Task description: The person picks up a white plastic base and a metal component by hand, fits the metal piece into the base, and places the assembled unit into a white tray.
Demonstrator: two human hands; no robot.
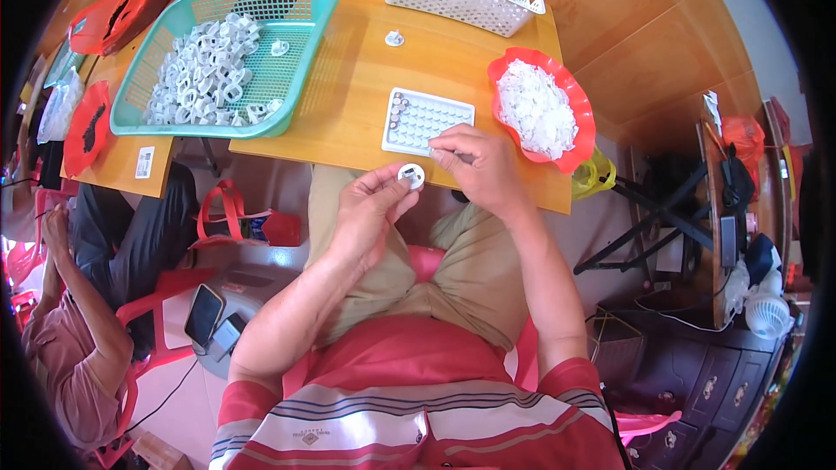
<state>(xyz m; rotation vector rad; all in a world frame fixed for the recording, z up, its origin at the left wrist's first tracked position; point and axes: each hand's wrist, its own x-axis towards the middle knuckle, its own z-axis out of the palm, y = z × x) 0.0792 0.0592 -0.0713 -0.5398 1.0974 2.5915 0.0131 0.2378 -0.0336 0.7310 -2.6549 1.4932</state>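
Note:
My left hand (376, 200) is closed on a small round white plastic part (410, 177) with dark slots in its face, just off the table's front edge. Beside it, my right hand (477, 165) has thumb and fingertips pinched together at the near right corner of a white tray (389, 135). Whatever sits in that pinch is too small to name. Rows of small round pockets or pieces fill the tray, with a few darker ones at its left side.
A green basket (300, 52) of white plastic rings stands left. White pieces fill a red scalloped dish (579, 109) at right and a white perforated basket (470, 2) at back. One loose white part (394, 38) lies mid-table. Another person (83, 339) sits at far left.

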